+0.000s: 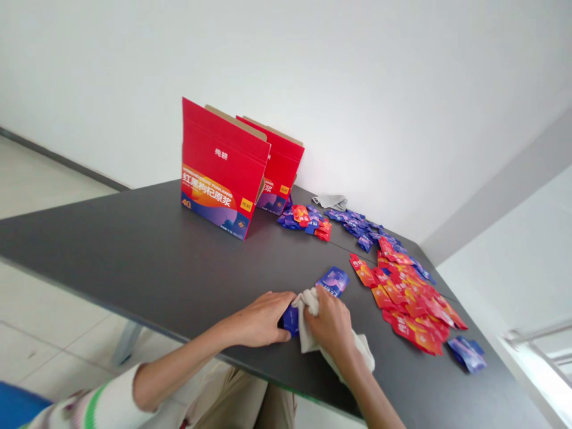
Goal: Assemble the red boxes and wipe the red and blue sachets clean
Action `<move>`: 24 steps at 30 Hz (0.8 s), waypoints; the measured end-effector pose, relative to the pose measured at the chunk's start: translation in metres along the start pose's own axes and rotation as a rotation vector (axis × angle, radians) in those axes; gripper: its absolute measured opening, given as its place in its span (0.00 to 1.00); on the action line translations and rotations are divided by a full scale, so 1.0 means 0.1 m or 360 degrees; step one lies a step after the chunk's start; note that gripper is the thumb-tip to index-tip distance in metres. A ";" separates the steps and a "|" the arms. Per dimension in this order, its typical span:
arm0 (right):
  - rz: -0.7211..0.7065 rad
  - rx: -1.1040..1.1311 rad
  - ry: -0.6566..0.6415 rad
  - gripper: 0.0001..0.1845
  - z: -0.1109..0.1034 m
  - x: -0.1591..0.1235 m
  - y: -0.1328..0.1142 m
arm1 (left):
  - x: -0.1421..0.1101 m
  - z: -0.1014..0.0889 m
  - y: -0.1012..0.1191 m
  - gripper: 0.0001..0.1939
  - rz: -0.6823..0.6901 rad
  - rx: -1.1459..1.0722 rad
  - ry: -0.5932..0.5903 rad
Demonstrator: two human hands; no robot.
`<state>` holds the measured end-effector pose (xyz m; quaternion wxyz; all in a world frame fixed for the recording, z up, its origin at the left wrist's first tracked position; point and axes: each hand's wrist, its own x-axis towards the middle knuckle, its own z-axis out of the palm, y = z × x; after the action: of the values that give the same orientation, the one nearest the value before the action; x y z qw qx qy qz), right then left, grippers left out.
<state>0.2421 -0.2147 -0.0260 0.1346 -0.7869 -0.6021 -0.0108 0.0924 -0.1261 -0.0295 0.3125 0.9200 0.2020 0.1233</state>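
Note:
Near the table's front edge, my left hand (264,320) is closed on a blue-purple sachet (291,320), whose near part shows between thumb and fingers. My right hand (329,322) grips a whitish cloth (309,341), bunched up and pressed against that sachet's right side. The loose end of the cloth trails under my right wrist. Just beyond my right hand lies another blue sachet (334,280), flat on the dark table (156,250).
Two red cartons, a front carton (218,173) and a rear carton (281,161), stand at the back with flaps up. A red sachet pile (411,304) and blue sachets (357,226) spread along the right. A mixed pile (306,220) and a grey cloth (330,201) lie near the wall.

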 end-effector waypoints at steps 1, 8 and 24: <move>0.0046 -0.0022 0.0024 0.07 0.00 0.01 0.00 | 0.00 0.00 0.00 0.18 -0.0020 0.0014 0.0005; -0.0100 0.0078 -0.0021 0.10 0.01 0.00 -0.01 | 0.00 0.02 0.00 0.18 0.0016 0.0007 0.0001; -0.0252 0.0171 -0.0038 0.12 -0.01 -0.03 -0.05 | -0.02 0.03 0.00 0.18 0.0011 -0.0003 0.0003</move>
<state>0.2371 -0.2167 -0.0249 0.1681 -0.7285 -0.6637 0.0203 0.0914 -0.1283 -0.0321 0.3128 0.9203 0.1989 0.1254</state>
